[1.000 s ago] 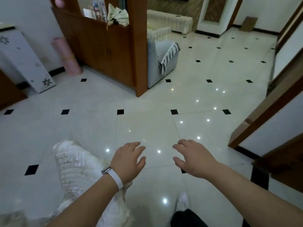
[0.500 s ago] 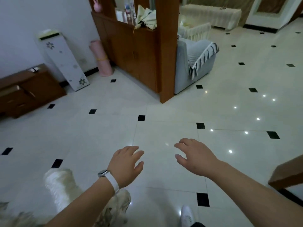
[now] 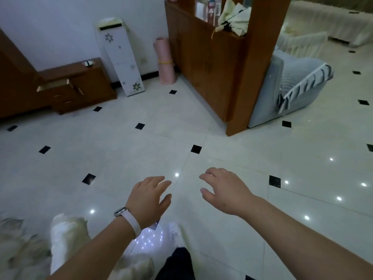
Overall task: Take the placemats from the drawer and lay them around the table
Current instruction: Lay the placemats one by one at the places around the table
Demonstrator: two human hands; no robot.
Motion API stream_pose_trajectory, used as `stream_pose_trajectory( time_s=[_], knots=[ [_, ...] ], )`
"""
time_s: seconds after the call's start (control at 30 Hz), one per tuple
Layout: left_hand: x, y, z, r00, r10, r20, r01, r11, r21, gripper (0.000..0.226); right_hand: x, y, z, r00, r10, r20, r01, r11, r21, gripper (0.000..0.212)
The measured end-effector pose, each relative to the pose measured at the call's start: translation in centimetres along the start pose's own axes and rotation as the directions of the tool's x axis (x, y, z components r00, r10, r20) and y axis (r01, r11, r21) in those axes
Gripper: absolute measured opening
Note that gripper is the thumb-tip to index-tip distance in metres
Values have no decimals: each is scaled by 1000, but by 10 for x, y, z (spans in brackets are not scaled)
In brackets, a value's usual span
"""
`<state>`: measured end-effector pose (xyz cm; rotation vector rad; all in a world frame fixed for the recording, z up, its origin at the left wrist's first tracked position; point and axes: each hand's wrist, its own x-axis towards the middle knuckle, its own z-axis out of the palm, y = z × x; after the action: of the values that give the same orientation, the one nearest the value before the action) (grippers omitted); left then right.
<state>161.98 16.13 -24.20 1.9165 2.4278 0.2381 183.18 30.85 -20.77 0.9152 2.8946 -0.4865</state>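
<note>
Over the last second you turned to your left, and the room slid rightward across your view. The wooden partition (image 3: 203,63) and grey armchair (image 3: 292,83) moved from the middle to the right. The low wooden cabinet (image 3: 80,85) against the wall, out of sight a second ago, came fully into view at the left. Its top drawer (image 3: 54,84) stood pulled open, well apart from you across the tiled floor (image 3: 141,154). The drawer showed a pale inside, too far off to tell whether the placemats lay there.

Your left grip (image 3: 149,201) and right grip (image 3: 224,190) kept their places out in front of you, both empty with fingers loosely spread. The white dog (image 3: 68,235) had dropped lower in the view, just beside your left forearm.

So I judged you had only found and faced the drawer. The walk to it, the pickup and the laying out were all still ahead, and no tabletop showed.
</note>
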Motion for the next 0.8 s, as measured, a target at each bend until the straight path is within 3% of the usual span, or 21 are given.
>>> stream_pose_trajectory(
  time_s=[0.4,0.53,0.8],
  knots=[
    [178,-156,9,998,-64,-14,61,990,-126,46,238,-16,-40,999,-13,41,16,998,-63,46],
    [215,-219,-9,994,-107,-36,102,987,-128,48,318,-46,-53,996,-90,4,90,994,-56,45],
    [230,-295,-6,942,-333,-38,325,935,-144,46,445,-97,-59,952,-300,54,302,953,-28,46]
  ],
)
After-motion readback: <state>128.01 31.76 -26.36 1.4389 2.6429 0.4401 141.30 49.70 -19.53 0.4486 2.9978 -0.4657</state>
